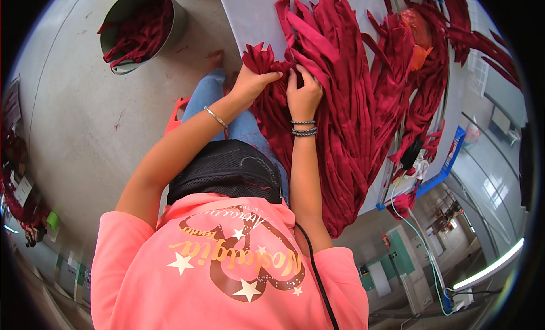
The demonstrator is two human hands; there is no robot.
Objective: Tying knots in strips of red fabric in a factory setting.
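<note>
My left hand (254, 84) is closed around a gathered bunch of dark red fabric strips (259, 59), whose ends stick up above the fist. Close beside it, my right hand (305, 96) pinches a strip at the left edge of the large heap of red fabric strips (346, 103). The heap lies lengthwise along the pale table (244, 9) and hangs over its near edge. Fingertips of the right hand are partly hidden by the cloth. More strips hang down between my two wrists.
A grey-green bin (177, 32) holding red strips stands on the floor at the upper left. Part of a red-orange stool (176, 115) shows beside my leg. An orange plastic bag (417, 37) lies among more strips at the right, near a blue-edged frame (451, 159).
</note>
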